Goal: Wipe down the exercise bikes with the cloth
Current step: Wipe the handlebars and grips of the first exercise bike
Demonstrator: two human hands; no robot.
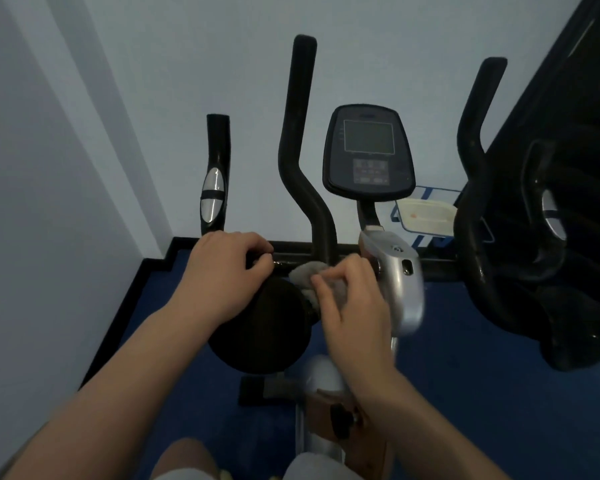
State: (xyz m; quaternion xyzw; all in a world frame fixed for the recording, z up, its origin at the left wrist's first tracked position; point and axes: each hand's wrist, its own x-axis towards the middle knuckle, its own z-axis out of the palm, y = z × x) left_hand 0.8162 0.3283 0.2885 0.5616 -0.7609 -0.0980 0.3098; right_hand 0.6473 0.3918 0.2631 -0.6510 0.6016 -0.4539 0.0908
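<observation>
We hold the grey cloth (307, 273) bunched under our right hand (352, 299), fingers curled and pinching it against the exercise bike (397, 282) at the base of its black handlebar post (300, 157). Just left of that hand, our left hand (222, 271) curls its fingers around a dark crossbar above a round black part (260, 337). Beyond the right hand stands the console (369, 154), and below both lies blue floor (465, 393).

One head-worn view looks forward and down, close over the exercise bike (388, 271) toward a corner.
</observation>
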